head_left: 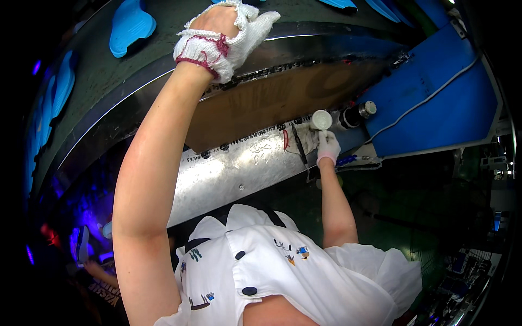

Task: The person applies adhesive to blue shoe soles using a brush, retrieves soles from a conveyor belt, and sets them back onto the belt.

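Observation:
My left hand (225, 38), in a white knit glove with a torn back and dark red cuff, reaches over the dark conveyor belt (179, 24) at the top. The picture's upper edge cuts off its fingers, and slivers of blue show beside them. Low on the right, my white-gloved right hand (328, 148) is closed at the near rim of a small round white cup (322, 120) with pale contents. A blue sole-shaped piece (130, 28) lies on the belt left of my left hand.
More blue soles (64, 81) line the belt's far left. Beside the cup stands a black bottle with a metal cap (356, 114). A black pen-like tool (299, 144) lies on the metal ledge (234, 174). A grey cable (421, 106) crosses the blue panel (435, 117); another person's arm (100, 271) shows lower left.

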The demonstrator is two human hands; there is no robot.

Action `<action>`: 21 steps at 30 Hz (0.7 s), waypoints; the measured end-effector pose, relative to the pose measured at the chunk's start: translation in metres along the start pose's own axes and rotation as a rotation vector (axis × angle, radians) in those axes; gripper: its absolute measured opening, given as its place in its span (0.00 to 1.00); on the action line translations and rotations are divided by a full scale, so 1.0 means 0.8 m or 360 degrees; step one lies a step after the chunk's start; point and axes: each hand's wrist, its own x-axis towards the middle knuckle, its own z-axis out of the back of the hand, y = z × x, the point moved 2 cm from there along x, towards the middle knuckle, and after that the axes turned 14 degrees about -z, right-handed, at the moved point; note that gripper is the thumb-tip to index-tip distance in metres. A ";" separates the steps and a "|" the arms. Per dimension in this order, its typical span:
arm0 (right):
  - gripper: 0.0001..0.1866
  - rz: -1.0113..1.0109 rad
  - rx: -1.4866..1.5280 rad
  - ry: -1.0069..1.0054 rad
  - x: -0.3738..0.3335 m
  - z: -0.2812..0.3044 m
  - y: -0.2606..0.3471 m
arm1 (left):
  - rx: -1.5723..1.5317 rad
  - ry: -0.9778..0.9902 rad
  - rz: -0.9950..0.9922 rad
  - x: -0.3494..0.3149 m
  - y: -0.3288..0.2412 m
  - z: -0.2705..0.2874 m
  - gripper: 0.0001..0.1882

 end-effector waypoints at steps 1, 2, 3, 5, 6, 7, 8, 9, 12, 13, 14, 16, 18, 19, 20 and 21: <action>0.11 -0.0031 -0.0030 -0.0074 0.016 0.002 -0.007 | -0.0005 0.0016 0.0007 0.000 0.000 0.000 0.27; 0.11 -0.0064 -0.0055 -0.0146 0.030 0.004 -0.015 | 0.0012 -0.0012 -0.0025 0.000 -0.001 0.001 0.27; 0.11 -0.0112 0.0009 -0.0168 0.044 0.006 -0.025 | 0.0030 -0.0038 -0.0057 0.000 -0.002 0.002 0.27; 0.12 -0.0162 -0.0052 -0.0262 0.068 0.008 -0.044 | 0.0016 -0.0048 -0.0066 -0.001 -0.001 0.002 0.27; 0.13 -0.0189 -0.0117 -0.0319 0.079 0.008 -0.052 | -0.0016 -0.0032 -0.0044 -0.001 0.001 0.000 0.27; 0.13 -0.0224 -0.0149 -0.0345 0.088 0.007 -0.061 | -0.0048 -0.0017 -0.0023 -0.001 0.003 -0.001 0.27; 0.13 -0.0260 -0.0183 -0.0371 0.095 0.006 -0.068 | -0.0024 0.0027 -0.0027 -0.001 0.005 -0.004 0.25; 0.14 -0.0296 -0.0217 -0.0396 0.102 0.004 -0.074 | 0.0000 0.0073 -0.0030 -0.001 0.007 -0.006 0.24; 0.15 -0.0409 -0.0303 -0.0426 0.113 -0.001 -0.089 | -0.0011 -0.0040 0.0027 -0.001 0.014 -0.010 0.26; 0.15 -0.0413 -0.0347 -0.0463 0.115 -0.002 -0.093 | -0.0027 -0.0121 0.0056 -0.001 0.015 -0.011 0.28; 0.15 -0.0418 -0.0365 -0.0492 0.117 -0.003 -0.097 | -0.0053 -0.0121 0.0093 -0.002 0.016 -0.012 0.29; 0.16 -0.0462 -0.0411 -0.0552 0.122 -0.005 -0.107 | -0.0095 -0.0130 0.0176 -0.002 0.016 -0.014 0.30; 0.17 -0.0506 -0.0455 -0.0590 0.128 -0.006 -0.117 | -0.0117 -0.0071 0.0172 -0.002 0.014 -0.015 0.28; 0.17 -0.0521 -0.0509 -0.0563 0.131 -0.008 -0.121 | -0.0212 -0.0059 0.0173 -0.002 0.012 -0.014 0.29; 0.17 -0.0501 -0.0546 -0.0560 0.134 -0.008 -0.123 | -0.0278 -0.0099 0.0157 -0.001 0.010 -0.012 0.31; 0.17 -0.0539 -0.0533 -0.0440 0.136 -0.009 -0.124 | -0.0280 -0.0083 0.0167 -0.002 0.009 -0.011 0.30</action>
